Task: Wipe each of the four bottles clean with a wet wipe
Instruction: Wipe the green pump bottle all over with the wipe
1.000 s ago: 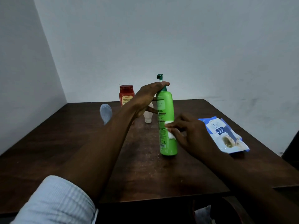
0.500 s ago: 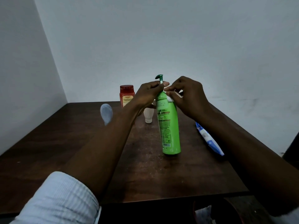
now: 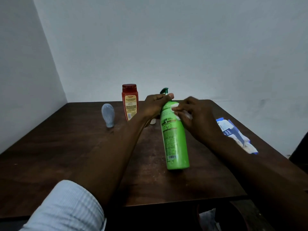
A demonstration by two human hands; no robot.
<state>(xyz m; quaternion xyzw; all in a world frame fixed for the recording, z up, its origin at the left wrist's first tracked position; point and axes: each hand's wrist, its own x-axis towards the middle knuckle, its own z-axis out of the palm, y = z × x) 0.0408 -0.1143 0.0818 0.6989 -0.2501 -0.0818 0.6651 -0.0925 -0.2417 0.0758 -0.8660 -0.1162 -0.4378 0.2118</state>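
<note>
Your left grip [image 3: 155,105] curls round the neck of the green bottle [image 3: 175,139], just under its pump, holding it tilted with its base on the desk [image 3: 66,147]. Your right grip [image 3: 196,119] pinches a white wet wipe [image 3: 175,108] against the bottle's upper side. Left of the green bottle stands the red bottle [image 3: 130,102], further left a grey-blue bottle [image 3: 108,115]; a small white bottle [image 3: 152,121] peeks out behind it. The wipes pack [image 3: 233,132] lies to its right

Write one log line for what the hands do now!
left hand: grips green bottle neck | right hand: presses wet wipe on it
</note>
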